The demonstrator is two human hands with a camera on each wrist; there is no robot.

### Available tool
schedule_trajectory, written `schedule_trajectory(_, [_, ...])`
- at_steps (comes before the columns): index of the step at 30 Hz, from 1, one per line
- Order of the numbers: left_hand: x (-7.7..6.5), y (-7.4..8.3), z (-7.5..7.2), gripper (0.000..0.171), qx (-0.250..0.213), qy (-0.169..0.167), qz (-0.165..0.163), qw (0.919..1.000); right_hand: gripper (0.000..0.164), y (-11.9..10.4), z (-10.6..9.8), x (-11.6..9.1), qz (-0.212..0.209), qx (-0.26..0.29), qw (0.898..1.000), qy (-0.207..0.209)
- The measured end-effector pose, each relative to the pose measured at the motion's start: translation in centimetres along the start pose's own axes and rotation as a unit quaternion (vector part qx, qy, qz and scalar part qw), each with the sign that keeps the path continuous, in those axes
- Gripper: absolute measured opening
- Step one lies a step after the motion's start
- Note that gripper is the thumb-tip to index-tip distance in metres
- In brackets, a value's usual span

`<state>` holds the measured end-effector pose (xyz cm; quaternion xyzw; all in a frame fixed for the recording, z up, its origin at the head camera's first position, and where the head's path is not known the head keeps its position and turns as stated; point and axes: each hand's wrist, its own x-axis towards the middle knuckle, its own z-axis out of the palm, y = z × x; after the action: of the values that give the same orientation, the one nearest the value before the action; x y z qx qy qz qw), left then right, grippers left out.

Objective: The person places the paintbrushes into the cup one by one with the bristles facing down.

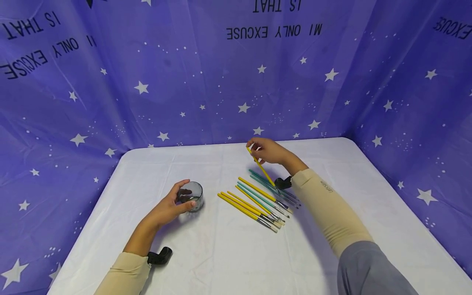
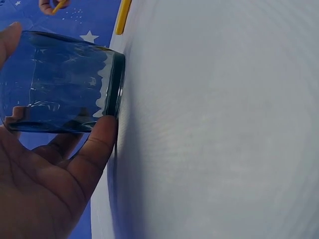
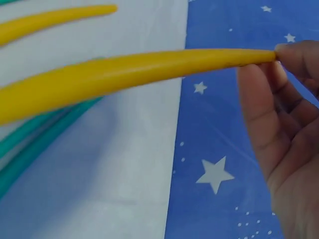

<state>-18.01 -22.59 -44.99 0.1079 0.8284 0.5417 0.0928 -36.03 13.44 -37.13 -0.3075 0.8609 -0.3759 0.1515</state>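
Observation:
My left hand (image 1: 166, 208) grips a smoky clear glass (image 1: 195, 192) at the left of the table, fingers and thumb around its sides. In the left wrist view the glass (image 2: 65, 82) looks bluish, its thick base close to the white cloth. My right hand (image 1: 271, 151) pinches a yellow paintbrush (image 1: 262, 169) by the tip of its handle; the brush slants down over the other brushes. The right wrist view shows thumb and fingertips at the end of that yellow handle (image 3: 149, 69). Several yellow paintbrushes (image 1: 236, 203) lie below it, beside several teal paintbrushes (image 1: 262, 178).
A white cloth (image 1: 228, 262) covers the table. Behind and at both sides hangs a purple curtain (image 1: 221, 82) with white stars and lettering. The loose brushes lie slanted, handles toward the back left and bristles toward the front right. Black wrist cameras sit on both sleeves.

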Motion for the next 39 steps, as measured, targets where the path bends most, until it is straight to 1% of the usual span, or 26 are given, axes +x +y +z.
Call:
schedule_trajectory(7, [0.1, -0.2, 0.1, 0.082, -0.004, 0.004, -0.012, 0.9999, 0.024, -0.7, 0.6, 0.4, -0.016, 0.080, 0.996, 0.045])
schedule_trajectory(10, [0.1, -0.2, 0.0, 0.082, -0.003, 0.002, -0.010, 0.9999, 0.023, -1.1, 0.9, 0.7, -0.024, 0.107, 0.992, 0.058])
schedule_trajectory(19, [0.1, -0.2, 0.1, 0.082, -0.006, 0.005, -0.013, 0.9999, 0.024, -2.7, 2.4, 1.2, -0.045, 0.149, 0.982, 0.111])
schedule_trajectory(24, [0.1, -0.3, 0.1, 0.082, -0.004, 0.003, -0.017, 0.9998, 0.025, -3.6, 3.3, 1.6, -0.061, 0.178, 0.972, 0.138])
schedule_trajectory(29, [0.0, -0.2, 0.1, 0.083, -0.005, 0.004, -0.016, 0.9999, 0.026, -4.6, 4.0, 2.0, -0.076, 0.193, 0.964, 0.168])
schedule_trajectory(31, [0.0, -0.1, 0.1, 0.083, -0.003, 0.005, -0.017, 0.9998, 0.026, -5.0, 4.2, 2.2, -0.082, 0.203, 0.959, 0.182])
schedule_trajectory(34, [-0.1, -0.1, 0.1, 0.083, -0.002, 0.004, -0.019, 0.9998, 0.027, -5.8, 4.6, 2.5, -0.093, 0.227, 0.948, 0.201])
schedule_trajectory(39, [0.0, -0.1, 0.2, 0.082, -0.003, 0.006, -0.016, 0.9999, 0.026, -7.1, 5.4, 3.1, -0.113, 0.263, 0.933, 0.218])
